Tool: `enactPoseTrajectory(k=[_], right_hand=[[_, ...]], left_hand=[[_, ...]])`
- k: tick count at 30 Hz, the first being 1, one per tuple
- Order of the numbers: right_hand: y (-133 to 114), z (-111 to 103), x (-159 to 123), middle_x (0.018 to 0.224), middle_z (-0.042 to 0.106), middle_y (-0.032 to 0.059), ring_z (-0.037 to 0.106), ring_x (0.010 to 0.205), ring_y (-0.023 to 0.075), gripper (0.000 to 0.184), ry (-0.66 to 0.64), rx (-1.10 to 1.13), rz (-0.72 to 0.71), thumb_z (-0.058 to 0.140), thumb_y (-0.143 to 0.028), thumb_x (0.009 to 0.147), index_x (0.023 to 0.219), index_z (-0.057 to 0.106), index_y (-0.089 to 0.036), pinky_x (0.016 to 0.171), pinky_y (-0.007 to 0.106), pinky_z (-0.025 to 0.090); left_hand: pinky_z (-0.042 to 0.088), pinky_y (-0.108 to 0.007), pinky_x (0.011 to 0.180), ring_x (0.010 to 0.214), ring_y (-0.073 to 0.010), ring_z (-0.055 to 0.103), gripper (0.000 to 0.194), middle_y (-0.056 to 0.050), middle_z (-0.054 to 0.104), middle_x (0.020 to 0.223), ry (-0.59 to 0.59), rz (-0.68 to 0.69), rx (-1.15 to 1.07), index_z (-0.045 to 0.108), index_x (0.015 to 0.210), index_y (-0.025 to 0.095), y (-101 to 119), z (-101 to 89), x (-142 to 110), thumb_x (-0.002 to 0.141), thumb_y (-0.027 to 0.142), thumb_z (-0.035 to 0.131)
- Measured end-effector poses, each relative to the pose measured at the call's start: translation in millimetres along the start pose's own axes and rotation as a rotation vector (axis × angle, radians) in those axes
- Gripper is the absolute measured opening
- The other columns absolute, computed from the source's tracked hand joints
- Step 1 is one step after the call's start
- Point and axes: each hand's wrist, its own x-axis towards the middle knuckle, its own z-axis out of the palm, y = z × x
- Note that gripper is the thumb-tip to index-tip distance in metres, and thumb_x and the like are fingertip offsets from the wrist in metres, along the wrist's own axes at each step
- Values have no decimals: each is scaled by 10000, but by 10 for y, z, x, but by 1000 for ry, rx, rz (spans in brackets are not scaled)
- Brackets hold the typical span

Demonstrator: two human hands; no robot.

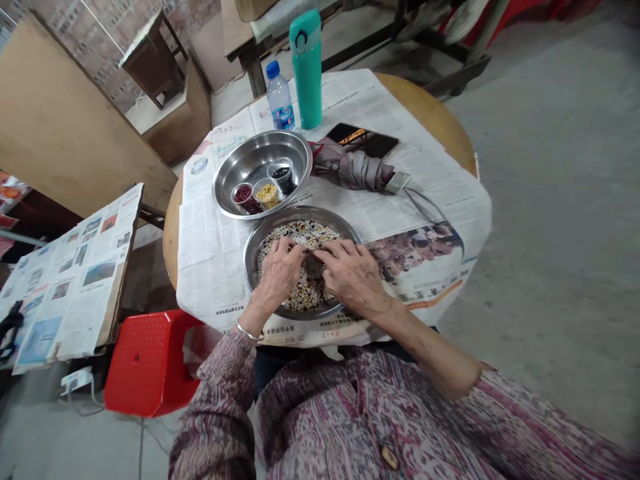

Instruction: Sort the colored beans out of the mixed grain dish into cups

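A steel pan [253, 250] of mixed grains and beans [300, 235] sits on the newspaper-covered round table in front of me. My left hand [277, 273] rests in the grains, fingers curled and pinched together near the pan's middle. My right hand [353, 272] lies beside it, fingers bent down onto the grains, fingertips close to the left hand's. Behind the pan stands a second steel bowl [250, 157] holding three small cups: red beans [243, 194], yellow grains [267, 193], black beans [282, 173].
A teal flask [307, 70] and a water bottle [279, 99] stand at the table's far side, next to a folded umbrella [353, 167] and a dark phone [363, 139]. A red stool [145, 363] stands at my left, beside a newspaper-covered board [70, 280].
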Motion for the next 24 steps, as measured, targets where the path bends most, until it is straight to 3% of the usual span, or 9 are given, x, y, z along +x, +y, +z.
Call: enactPoseTrajectory(k=[5, 9, 11, 13, 16, 18, 21, 24], right_hand=[[-20, 12, -1, 1335, 653, 146, 507, 1200, 294, 344, 28, -34, 11, 580, -156, 878, 1204, 689, -138, 909, 397, 359], [21, 47, -17, 1084, 727, 119, 570, 1004, 266, 220, -10, 44, 1, 573, -142, 893, 1051, 726, -150, 845, 397, 360], [47, 68, -31, 949, 730, 85, 584, 929, 243, 191, -18, 106, -6, 568, -106, 880, 951, 733, -169, 824, 390, 355], [63, 83, -44, 887, 724, 66, 596, 886, 225, 196, -13, 154, -16, 561, -85, 873, 896, 731, -180, 814, 385, 354], [59, 93, -55, 932, 738, 66, 605, 890, 223, 263, 37, 171, -13, 518, -68, 893, 969, 740, -189, 823, 384, 377], [45, 93, -56, 1060, 740, 84, 602, 972, 246, 332, 104, 154, 13, 484, -69, 910, 1092, 732, -194, 852, 391, 411], [29, 89, -54, 1222, 694, 114, 575, 1106, 271, 410, 202, 154, 55, 445, -71, 920, 1233, 686, -182, 937, 403, 461], [27, 83, -50, 1242, 671, 129, 569, 1131, 269, 458, 256, 186, 68, 430, -55, 909, 1303, 641, -155, 1004, 407, 477]], left_hand=[[527, -450, 998, 1185, -273, 529, 303, -131, 544, 1351, 94, -177, 84, 590, 1293, 210, -184, -46, -125, 1008, 163, 499], [524, -483, 1026, 1237, -310, 509, 500, -132, 497, 1397, -2, -159, 3, 523, 1388, 232, -102, -129, -445, 941, 383, 689], [529, -467, 1026, 1222, -296, 519, 515, -112, 508, 1341, -58, -129, -71, 541, 1376, 250, -19, -143, -560, 913, 371, 731], [539, -416, 1012, 1165, -254, 552, 406, -85, 538, 1233, -93, -105, -161, 588, 1314, 248, 62, -118, -595, 929, 287, 710], [555, -342, 948, 1020, -190, 596, 245, -56, 566, 1093, -120, -56, -257, 637, 1207, 218, 157, -24, -477, 982, 148, 574], [558, -326, 917, 967, -179, 598, 255, -60, 578, 1058, -121, 5, -263, 644, 1177, 193, 195, 45, -317, 1007, 107, 475], [551, -335, 941, 1007, -191, 588, 275, -78, 595, 1067, -84, 92, -217, 639, 1166, 168, 205, 107, -42, 1024, 105, 412], [540, -367, 983, 1125, -220, 552, 280, -94, 601, 1192, -16, 106, -107, 647, 1173, 183, 157, 105, 190, 1020, 114, 423]])
